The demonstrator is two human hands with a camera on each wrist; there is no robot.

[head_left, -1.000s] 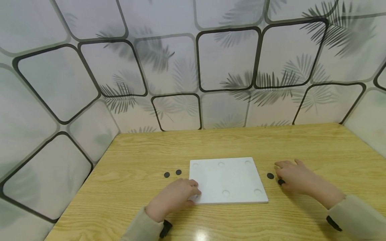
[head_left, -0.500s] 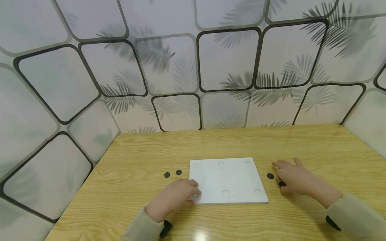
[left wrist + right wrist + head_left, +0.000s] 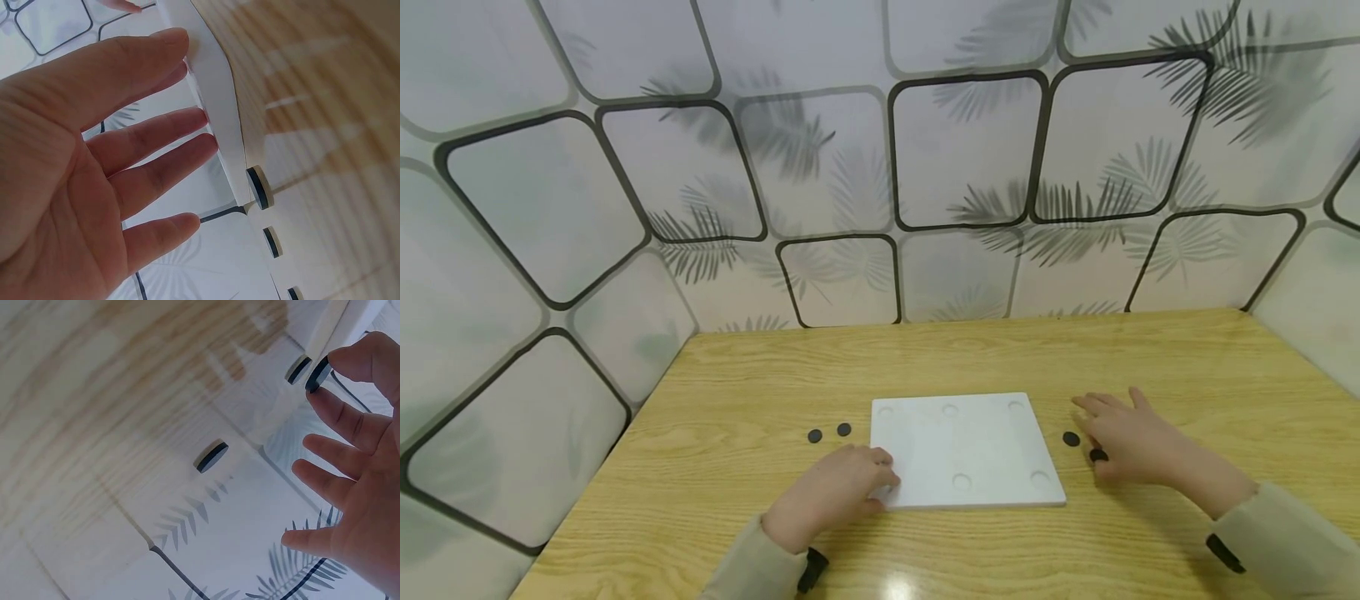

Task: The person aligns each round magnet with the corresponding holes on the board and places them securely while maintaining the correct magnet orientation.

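A thin white board (image 3: pixel 962 442) with shallow round recesses lies flat on the wooden table. My left hand (image 3: pixel 844 485) rests at its near-left corner, fingers on the top and thumb by the front edge; in the left wrist view these fingers look nearly straight. Right of the board, my right hand (image 3: pixel 1138 446) pinches a small black disc (image 3: pixel 319 374) between thumb and index finger, with the other fingers spread. Another black disc (image 3: pixel 1071 438) lies on the table between that hand and the board. The right wrist view also shows a disc (image 3: pixel 211 455) farther off.
Left of the board, two black discs (image 3: pixel 830 432) lie close together beyond my left hand; the left wrist view shows one more disc (image 3: pixel 259 187). Patterned panels (image 3: pixel 962 167) stand behind the table (image 3: pixel 760 375) and along its sides.
My right hand has shifted slightly to the left, and its disc has moved a little with it. The left hand and the board stay where they were.
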